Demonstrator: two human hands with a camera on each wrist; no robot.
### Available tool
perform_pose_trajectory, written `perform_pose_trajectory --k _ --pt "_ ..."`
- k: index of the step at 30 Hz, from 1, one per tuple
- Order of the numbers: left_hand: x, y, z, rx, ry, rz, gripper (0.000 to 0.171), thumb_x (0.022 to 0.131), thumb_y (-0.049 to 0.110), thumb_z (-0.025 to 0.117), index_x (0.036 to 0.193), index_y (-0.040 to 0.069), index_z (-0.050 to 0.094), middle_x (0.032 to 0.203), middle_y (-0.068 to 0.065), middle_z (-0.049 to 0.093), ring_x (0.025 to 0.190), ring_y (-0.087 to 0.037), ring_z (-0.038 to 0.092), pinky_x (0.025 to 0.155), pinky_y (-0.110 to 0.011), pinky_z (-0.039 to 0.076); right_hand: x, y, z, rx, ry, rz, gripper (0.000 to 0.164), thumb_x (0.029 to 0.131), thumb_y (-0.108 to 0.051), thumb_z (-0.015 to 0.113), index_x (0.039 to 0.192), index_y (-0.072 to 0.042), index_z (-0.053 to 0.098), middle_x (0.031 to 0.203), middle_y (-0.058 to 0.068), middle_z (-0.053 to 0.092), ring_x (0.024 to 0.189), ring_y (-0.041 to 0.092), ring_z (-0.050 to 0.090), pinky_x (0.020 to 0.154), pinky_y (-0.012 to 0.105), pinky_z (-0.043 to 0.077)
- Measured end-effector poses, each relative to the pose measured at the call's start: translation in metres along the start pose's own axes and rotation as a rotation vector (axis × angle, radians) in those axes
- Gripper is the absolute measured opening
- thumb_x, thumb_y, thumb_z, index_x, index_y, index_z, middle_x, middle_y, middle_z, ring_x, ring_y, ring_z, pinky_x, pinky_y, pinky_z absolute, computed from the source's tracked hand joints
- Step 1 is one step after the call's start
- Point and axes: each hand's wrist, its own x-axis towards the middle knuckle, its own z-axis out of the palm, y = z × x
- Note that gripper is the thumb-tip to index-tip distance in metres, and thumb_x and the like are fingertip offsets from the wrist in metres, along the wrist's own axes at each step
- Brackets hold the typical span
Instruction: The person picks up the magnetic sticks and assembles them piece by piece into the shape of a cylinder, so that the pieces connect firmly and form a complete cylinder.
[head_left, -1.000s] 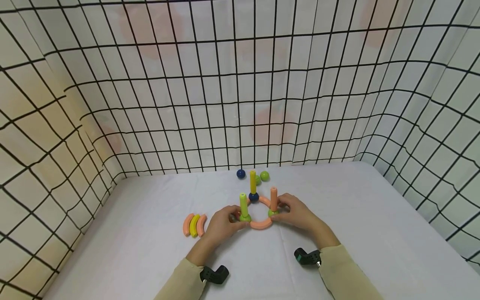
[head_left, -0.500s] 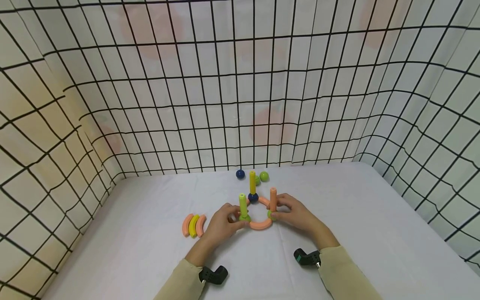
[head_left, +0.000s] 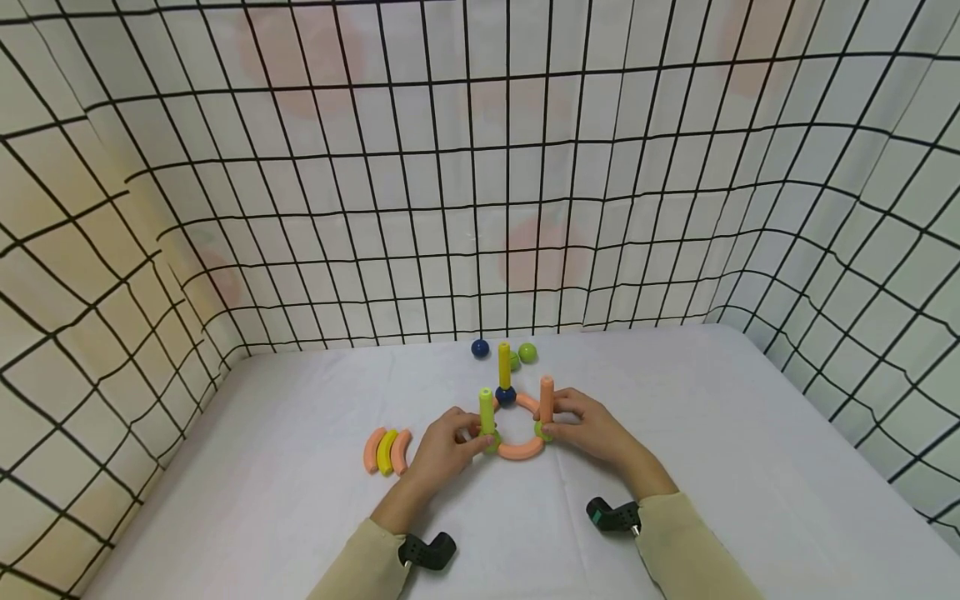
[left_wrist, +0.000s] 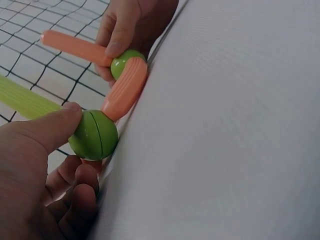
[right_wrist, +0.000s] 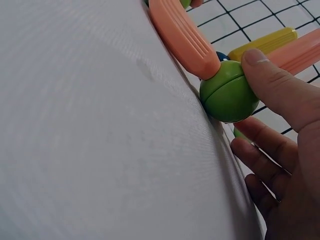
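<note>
Head view: shows ring [head_left: 521, 451] flat on bench [head_left: 300, 517], between left hand [head_left: 442, 447] and right hand [head_left: 597, 427], touching both. Pinches left green ball [left_wrist: 95, 135] at ring's left with left hand, right green ball [right_wrist: 229, 93] at ring's right with right hand. Shows ribbed peach arcs [left_wrist: 125, 89] around ring, plus upright lime stick [head_left: 487, 411], peach stick [head_left: 547, 400], yellow stick [head_left: 504, 365].

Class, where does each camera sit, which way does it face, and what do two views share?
Head: head-worn, facing forward and down at the toy ring; left hand, right hand and sleeves show.
Left wrist: on that wrist, facing the left green ball; both hands show.
Right wrist: on that wrist, facing the right green ball; mainly the right hand shows.
Wrist views share an orange bar.
</note>
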Motion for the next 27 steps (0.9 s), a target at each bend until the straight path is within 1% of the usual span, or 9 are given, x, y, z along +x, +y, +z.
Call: perform_pose_trajectory --k 7,10,12,17,23,27 --pt "0.001 -0.0035 0.0012 -0.005 0.005 -0.009 0.028 0.09 0.032 0.075 0.112 0.015 0.075 0.092 0.0 0.059 0.069 -0.009 0.054 0.055 -0.02 0.047 0.0019 0.0049 0.0022 -0.035 0.011 -0.061 0.026 0.086 -0.037 0.078 0.11 -0.029 0.075 0.133 -0.002 0.062 0.14 0.032 0.046 0.115 0.06 0.032" --pt "0.0014 -0.0052 0.0016 -0.01 0.002 -0.012 0.028 0.09 0.033 0.075 0.112 0.016 0.075 0.092 0.0 0.059 0.07 -0.009 0.054 0.056 -0.02 0.047 0.0021 0.0063 0.0027 -0.023 0.003 -0.057 0.027 0.085 -0.037 0.078 0.111 -0.03 0.074 0.134 -0.003 0.061 0.141 0.031 0.044 0.117 0.06 0.03" --pt "0.0015 -0.0062 0.002 -0.009 0.001 -0.01 0.027 0.09 0.033 0.074 0.112 0.016 0.075 0.092 0.0 0.059 0.071 -0.009 0.054 0.057 -0.02 0.047 0.0014 0.0069 0.003 -0.027 -0.003 -0.043 0.03 0.084 -0.04 0.079 0.113 -0.032 0.074 0.137 -0.003 0.059 0.143 0.031 0.042 0.116 0.062 0.029" --pt "0.0017 -0.0051 0.0019 0.007 0.003 -0.01 0.026 0.09 0.032 0.075 0.112 0.017 0.075 0.091 0.001 0.059 0.072 -0.01 0.053 0.058 -0.02 0.047 -0.0004 0.0069 0.0024 -0.049 -0.004 -0.028 0.04 0.082 -0.044 0.079 0.119 -0.03 0.072 0.142 -0.001 0.056 0.145 0.033 0.039 0.115 0.064 0.029" --pt "0.0017 -0.0045 0.0008 0.008 -0.004 -0.008 0.028 0.089 0.034 0.075 0.112 0.019 0.075 0.092 0.0 0.059 0.074 -0.011 0.053 0.059 -0.02 0.046 -0.0001 0.0085 0.003 -0.101 0.007 -0.048 0.047 0.082 -0.045 0.079 0.124 -0.025 0.07 0.142 0.001 0.056 0.143 0.035 0.041 0.113 0.064 0.032" --pt "0.0017 -0.0055 0.001 0.024 -0.005 0.0 0.03 0.088 0.034 0.076 0.114 0.019 0.073 0.092 0.0 0.059 0.074 -0.011 0.053 0.06 -0.02 0.045 -0.0015 0.0087 0.0045 -0.11 0.017 -0.057 0.051 0.082 -0.047 0.079 0.126 -0.023 0.069 0.141 0.001 0.057 0.141 0.035 0.043 0.111 0.065 0.034"
